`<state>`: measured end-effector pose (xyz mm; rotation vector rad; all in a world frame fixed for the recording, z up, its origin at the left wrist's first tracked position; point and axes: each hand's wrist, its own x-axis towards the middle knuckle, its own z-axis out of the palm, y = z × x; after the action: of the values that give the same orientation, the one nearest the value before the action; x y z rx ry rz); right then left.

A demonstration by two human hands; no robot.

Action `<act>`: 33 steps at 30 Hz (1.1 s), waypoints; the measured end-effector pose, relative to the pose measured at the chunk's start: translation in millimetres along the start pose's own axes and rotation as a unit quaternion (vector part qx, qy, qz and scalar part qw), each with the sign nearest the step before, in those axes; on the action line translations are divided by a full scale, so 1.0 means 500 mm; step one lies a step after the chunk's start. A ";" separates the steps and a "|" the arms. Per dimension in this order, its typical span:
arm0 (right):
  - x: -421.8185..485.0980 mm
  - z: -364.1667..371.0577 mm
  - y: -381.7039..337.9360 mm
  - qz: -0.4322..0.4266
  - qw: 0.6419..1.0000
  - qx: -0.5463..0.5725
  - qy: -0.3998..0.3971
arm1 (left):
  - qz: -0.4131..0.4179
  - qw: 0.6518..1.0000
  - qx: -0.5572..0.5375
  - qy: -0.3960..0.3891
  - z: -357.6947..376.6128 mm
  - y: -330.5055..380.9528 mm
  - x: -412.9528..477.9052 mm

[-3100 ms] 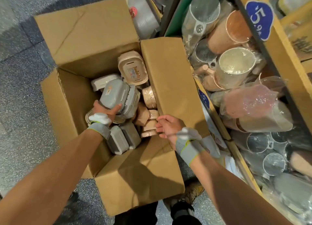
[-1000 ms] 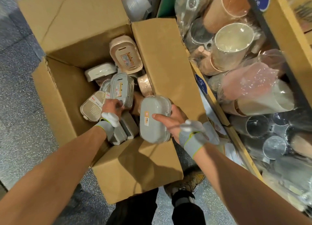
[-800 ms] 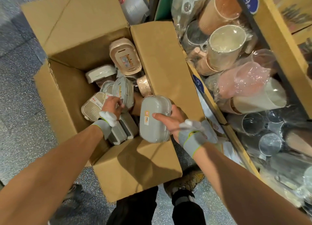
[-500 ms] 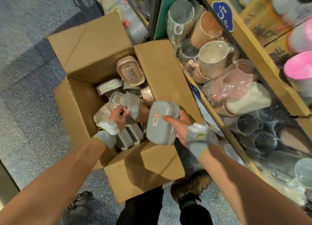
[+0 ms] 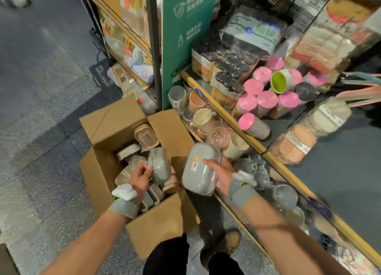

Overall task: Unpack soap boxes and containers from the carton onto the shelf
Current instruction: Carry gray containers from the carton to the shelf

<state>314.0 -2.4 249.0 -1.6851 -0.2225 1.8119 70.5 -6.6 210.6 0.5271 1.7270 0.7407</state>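
Head view: your right hand [image 5: 219, 176] grasps a grey rounded plastic soap box [image 5: 201, 169], held over the right edge of the open brown cardboard carton [image 5: 113, 120]; your left hand [image 5: 140, 176] clutches a second grey soap box [image 5: 159, 164] inside the carton; the wooden-edged shelf [image 5: 224, 113] stands right of the carton.

In your right hand [image 5: 219, 175] the soap box [image 5: 201, 171] is grey with an orange-and-white sticker [image 5: 195, 162], in your left hand [image 5: 140, 176] the other soap box [image 5: 160, 165] is grey too, the carton [image 5: 162, 219] is plain brown, the floor [image 5: 41, 171] speckled grey.
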 end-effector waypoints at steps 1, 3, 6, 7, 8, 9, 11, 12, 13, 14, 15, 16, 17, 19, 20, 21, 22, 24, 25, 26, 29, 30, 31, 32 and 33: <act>-0.026 -0.013 -0.016 -0.002 1.000 0.004 0.006 | 0.003 1.000 -0.008 -0.004 0.011 0.019 -0.023; -0.095 -0.041 -0.050 -0.003 1.000 0.017 0.009 | -0.003 0.999 -0.027 -0.016 0.033 0.057 -0.078; -0.177 -0.084 -0.089 -0.028 0.999 0.030 0.029 | 0.001 0.998 -0.048 -0.048 0.077 0.130 -0.149; -0.204 -0.102 -0.099 -0.035 0.998 0.043 0.037 | 0.005 0.997 -0.061 -0.057 0.093 0.151 -0.177; -0.236 -0.126 -0.108 -0.039 0.997 0.061 0.040 | 0.014 0.995 -0.072 -0.066 0.112 0.173 -0.210; -0.264 -0.154 -0.122 -0.046 0.995 0.075 0.040 | 0.021 0.994 -0.082 -0.074 0.134 0.200 -0.240; -0.289 -0.176 -0.124 -0.039 0.994 0.098 0.036 | 0.021 0.992 -0.099 -0.078 0.151 0.214 -0.261; -0.310 -0.194 -0.129 -0.041 0.991 0.119 0.036 | 0.018 0.991 -0.103 -0.084 0.168 0.227 -0.280; -0.327 -0.215 -0.135 -0.053 0.988 0.139 0.042 | 0.018 0.990 -0.109 -0.088 0.185 0.241 -0.304; -0.355 -0.233 -0.146 -0.066 0.984 0.155 0.052 | 0.018 0.987 -0.127 -0.094 0.207 0.255 -0.330; -0.374 -0.255 -0.154 -0.081 0.980 0.170 0.057 | 0.017 0.984 -0.144 -0.101 0.231 0.267 -0.353; -0.390 -0.272 -0.161 -0.092 0.977 0.183 0.058 | 0.012 0.982 -0.154 -0.111 0.250 0.277 -0.373; -0.404 -0.291 -0.166 -0.109 0.973 0.196 0.061 | 0.009 0.979 -0.157 -0.127 0.271 0.285 -0.391; -0.423 -0.334 -0.176 -0.137 0.963 0.218 0.079 | 0.012 0.974 -0.158 -0.159 0.304 0.294 -0.424; -0.443 -0.353 -0.182 -0.137 0.961 0.226 0.076 | 0.017 0.973 -0.148 -0.175 0.320 0.298 -0.444; -0.440 -0.360 -0.183 -0.126 0.961 0.242 0.051 | 0.019 0.971 -0.147 -0.189 0.324 0.299 -0.449; -0.447 -0.386 -0.180 -0.120 0.957 0.260 0.033 | 0.021 0.968 -0.139 -0.206 0.342 0.300 -0.471; -0.476 -0.416 -0.189 -0.117 0.944 0.307 0.006 | 0.024 0.960 -0.125 -0.251 0.366 0.303 -0.497; -0.487 -0.429 -0.194 -0.124 0.935 0.332 0.004 | 0.028 0.954 -0.117 -0.274 0.379 0.306 -0.509; -0.506 -0.444 -0.197 -0.134 0.927 0.352 0.001 | 0.030 0.947 -0.114 -0.300 0.392 0.307 -0.524; -0.524 -0.475 -0.211 -0.163 0.899 0.406 -0.013 | 0.010 0.929 -0.150 -0.339 0.431 0.307 -0.542; -0.531 -0.488 -0.214 -0.165 0.894 0.417 -0.015 | -0.007 0.926 -0.160 -0.342 0.448 0.306 -0.546; -0.533 -0.498 -0.216 -0.164 0.894 0.418 -0.016 | -0.026 0.923 -0.171 -0.343 0.463 0.305 -0.551; -0.541 -0.505 -0.220 -0.162 0.895 0.416 -0.018 | -0.040 0.922 -0.176 -0.342 0.482 0.308 -0.561; -0.546 -0.512 -0.223 -0.165 0.895 0.414 -0.019 | -0.046 0.920 -0.176 -0.347 0.498 0.315 -0.572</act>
<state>583.4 -143.2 494.1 -0.9337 0.2206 1.3805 384.1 -38.4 473.8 0.3875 0.9237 0.6685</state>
